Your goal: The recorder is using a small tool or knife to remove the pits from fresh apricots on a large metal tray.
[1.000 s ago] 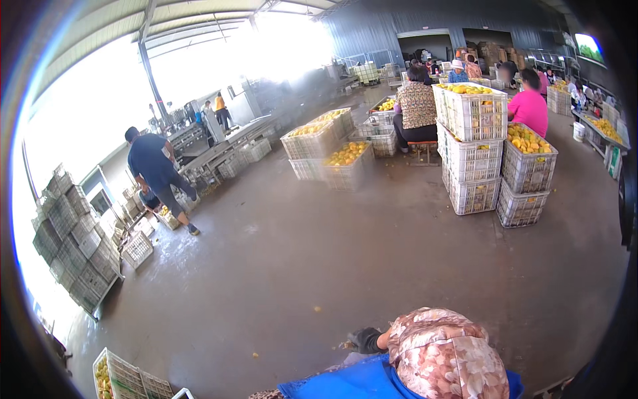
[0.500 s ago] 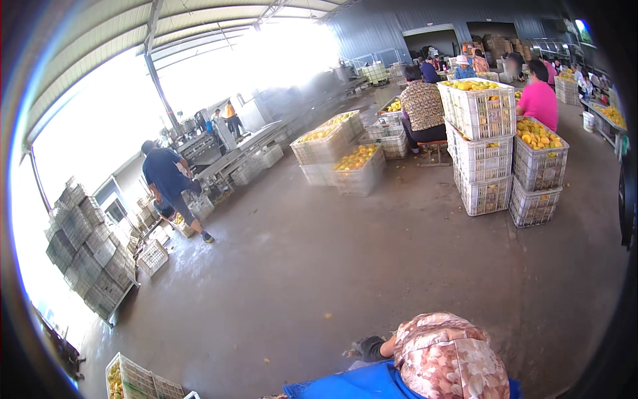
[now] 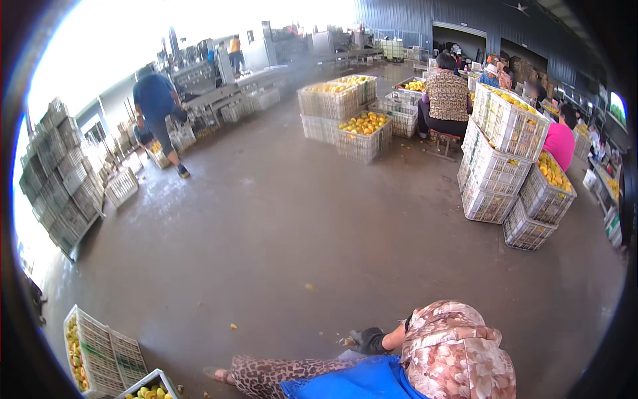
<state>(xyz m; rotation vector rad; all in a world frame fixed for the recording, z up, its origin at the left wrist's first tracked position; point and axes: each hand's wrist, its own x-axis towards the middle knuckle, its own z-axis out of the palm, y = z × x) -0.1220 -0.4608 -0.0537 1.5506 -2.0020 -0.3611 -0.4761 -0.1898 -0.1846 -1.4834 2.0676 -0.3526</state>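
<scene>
My right hand (image 3: 369, 340), in a dark glove, reaches left from a floral sleeve (image 3: 458, 349) at the lower edge. It is low over the wet floor beside small pale bits. Its fingers are too small and blurred to tell whether they grip anything. My blue apron (image 3: 355, 380) and a leopard-print trouser leg (image 3: 279, 376) stretch left below it. My left hand is out of sight. At the lower left stand a pale crate (image 3: 113, 356) of yellow fruit and a second fruit crate (image 3: 174, 386), partly cut off; my right hand is apart from both.
Stacked fruit crates (image 3: 495, 173) stand at the right, beside a seated person in pink (image 3: 559, 145). More crates (image 3: 362, 143) are ahead, near another seated person (image 3: 448, 96). A person in blue (image 3: 156, 100) bends at the left near stacked crates (image 3: 60, 176).
My view has tilted: the roof has left the top, and the left-hand things sit higher. More of the lower-left crates and my trouser leg now show. My gloved hand stays low near the floor.
</scene>
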